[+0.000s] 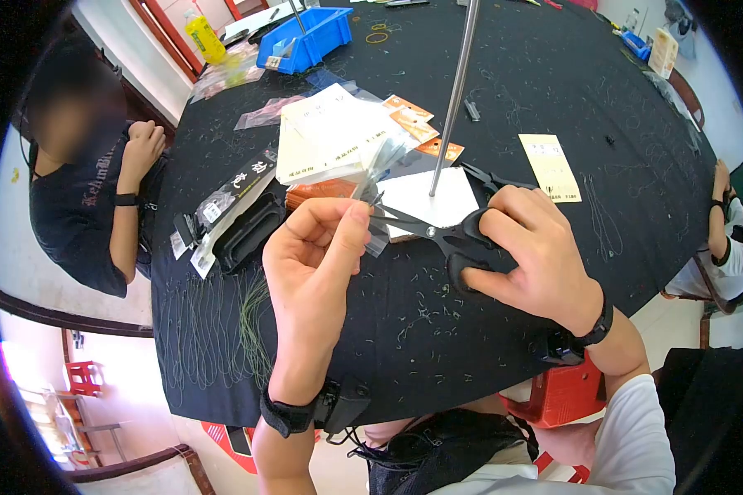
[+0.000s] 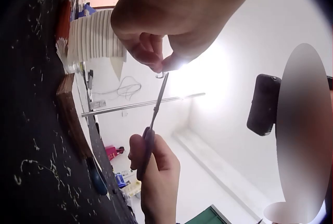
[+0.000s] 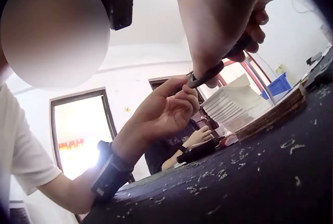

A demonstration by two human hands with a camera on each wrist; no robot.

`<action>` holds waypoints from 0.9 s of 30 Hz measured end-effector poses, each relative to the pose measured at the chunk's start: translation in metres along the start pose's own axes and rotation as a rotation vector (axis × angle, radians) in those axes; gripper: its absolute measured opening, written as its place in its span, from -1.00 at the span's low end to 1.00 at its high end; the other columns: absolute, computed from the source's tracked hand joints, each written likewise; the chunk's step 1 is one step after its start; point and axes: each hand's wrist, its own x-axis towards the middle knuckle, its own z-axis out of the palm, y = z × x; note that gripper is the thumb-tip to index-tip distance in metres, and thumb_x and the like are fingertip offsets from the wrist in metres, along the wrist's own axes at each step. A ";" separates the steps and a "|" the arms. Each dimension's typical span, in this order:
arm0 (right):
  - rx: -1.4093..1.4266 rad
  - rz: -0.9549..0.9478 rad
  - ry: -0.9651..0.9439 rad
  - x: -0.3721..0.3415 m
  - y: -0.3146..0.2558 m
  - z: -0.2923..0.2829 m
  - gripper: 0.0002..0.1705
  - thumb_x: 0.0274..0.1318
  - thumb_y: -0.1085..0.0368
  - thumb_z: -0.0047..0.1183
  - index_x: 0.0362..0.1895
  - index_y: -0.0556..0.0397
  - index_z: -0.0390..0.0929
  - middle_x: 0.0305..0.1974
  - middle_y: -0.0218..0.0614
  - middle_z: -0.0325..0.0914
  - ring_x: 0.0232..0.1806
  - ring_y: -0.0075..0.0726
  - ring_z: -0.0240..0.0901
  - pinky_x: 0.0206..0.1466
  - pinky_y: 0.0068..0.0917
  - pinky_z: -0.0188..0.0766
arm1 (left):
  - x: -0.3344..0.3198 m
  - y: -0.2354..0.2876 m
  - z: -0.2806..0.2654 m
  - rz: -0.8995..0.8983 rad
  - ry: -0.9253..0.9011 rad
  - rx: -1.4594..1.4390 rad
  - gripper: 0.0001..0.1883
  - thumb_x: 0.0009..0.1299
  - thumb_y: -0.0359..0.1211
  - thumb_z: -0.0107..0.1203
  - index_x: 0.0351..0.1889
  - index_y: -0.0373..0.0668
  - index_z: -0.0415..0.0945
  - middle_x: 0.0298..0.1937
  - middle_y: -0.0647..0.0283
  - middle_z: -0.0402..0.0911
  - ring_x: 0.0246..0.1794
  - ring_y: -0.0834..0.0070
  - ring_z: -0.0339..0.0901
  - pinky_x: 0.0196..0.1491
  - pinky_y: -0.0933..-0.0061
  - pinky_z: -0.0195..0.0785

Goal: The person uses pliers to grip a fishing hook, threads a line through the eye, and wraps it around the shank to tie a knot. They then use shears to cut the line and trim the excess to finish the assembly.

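Observation:
My left hand [image 1: 315, 268] is raised over the near middle of the table, thumb and index fingertip pinching a small hook [image 2: 159, 75]. Its curved metal end pokes out below the fingertips in the left wrist view; the rest is hidden by the fingers. In my right hand [image 1: 545, 252] is a pair of scissors [image 1: 442, 234] with black handles, thumb through one loop and fingers through the other. The blades point left, their tips right at the hook and the left fingertips. Below the scissors lies a white-topped block [image 1: 404, 195] with a metal rod [image 1: 456, 99] standing upright from it.
A stack of white cards [image 1: 318, 136] and orange packets [image 1: 410, 120] lie behind the hands. Green line [image 1: 252, 330] is spread at the left front, beside a black tray [image 1: 252, 235]. Another black-handled tool [image 1: 489, 176] lies behind the right hand. A person [image 1: 82, 181] sits at left.

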 end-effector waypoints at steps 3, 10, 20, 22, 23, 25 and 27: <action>-0.010 0.025 -0.008 0.000 -0.001 0.000 -0.58 -0.43 0.21 0.33 -0.41 0.05 0.42 -0.40 -0.25 0.30 -0.37 -0.12 0.30 -0.30 -0.31 0.23 | 0.000 0.000 0.000 -0.013 0.003 0.012 -0.82 0.31 -0.33 0.14 -0.28 -0.28 0.53 -0.49 0.40 0.51 -0.54 0.80 0.33 -0.50 0.78 0.14; -0.011 0.027 -0.018 0.001 0.000 0.000 -0.60 -0.40 0.23 0.31 -0.42 0.05 0.42 -0.41 -0.27 0.29 -0.37 -0.13 0.30 -0.30 -0.32 0.23 | 0.000 0.000 -0.001 -0.020 -0.005 -0.012 -0.81 0.31 -0.34 0.14 -0.27 -0.30 0.53 -0.46 0.35 0.53 -0.52 0.77 0.37 -0.48 0.77 0.17; 0.010 0.043 -0.055 0.000 0.001 0.000 -0.62 -0.35 0.23 0.30 -0.41 0.05 0.42 -0.41 -0.27 0.29 -0.34 -0.14 0.31 -0.27 -0.32 0.23 | 0.000 -0.003 0.001 -0.028 -0.012 -0.076 -0.83 0.34 -0.37 0.11 -0.26 -0.32 0.53 -0.44 0.32 0.54 -0.51 0.76 0.36 -0.47 0.77 0.18; 0.010 0.050 -0.061 -0.001 0.001 0.000 -0.63 -0.35 0.23 0.30 -0.40 0.05 0.42 -0.41 -0.27 0.29 -0.34 -0.14 0.31 -0.27 -0.32 0.23 | 0.000 -0.003 0.001 -0.031 -0.010 -0.080 -0.82 0.34 -0.37 0.11 -0.26 -0.32 0.53 -0.44 0.32 0.54 -0.51 0.76 0.36 -0.47 0.77 0.18; 0.009 0.056 -0.066 -0.001 0.001 0.000 -0.63 -0.34 0.23 0.29 -0.40 0.05 0.42 -0.41 -0.27 0.29 -0.34 -0.14 0.31 -0.27 -0.31 0.23 | 0.000 -0.003 0.002 -0.033 -0.004 -0.075 -0.82 0.34 -0.37 0.11 -0.26 -0.32 0.53 -0.44 0.32 0.54 -0.51 0.77 0.36 -0.48 0.77 0.17; 0.010 0.058 -0.067 0.000 0.001 0.000 -0.63 -0.34 0.23 0.29 -0.40 0.05 0.42 -0.42 -0.27 0.29 -0.34 -0.14 0.31 -0.27 -0.31 0.23 | 0.000 -0.003 0.002 -0.036 0.001 -0.069 -0.82 0.34 -0.37 0.11 -0.26 -0.32 0.53 -0.44 0.32 0.54 -0.51 0.77 0.36 -0.48 0.77 0.17; 0.012 0.059 -0.069 -0.001 0.001 0.000 -0.64 -0.34 0.24 0.29 -0.40 0.05 0.42 -0.42 -0.27 0.29 -0.34 -0.13 0.31 -0.27 -0.31 0.23 | 0.000 -0.004 0.002 -0.034 -0.009 -0.077 -0.82 0.34 -0.36 0.11 -0.25 -0.33 0.53 -0.45 0.32 0.54 -0.52 0.77 0.36 -0.48 0.77 0.17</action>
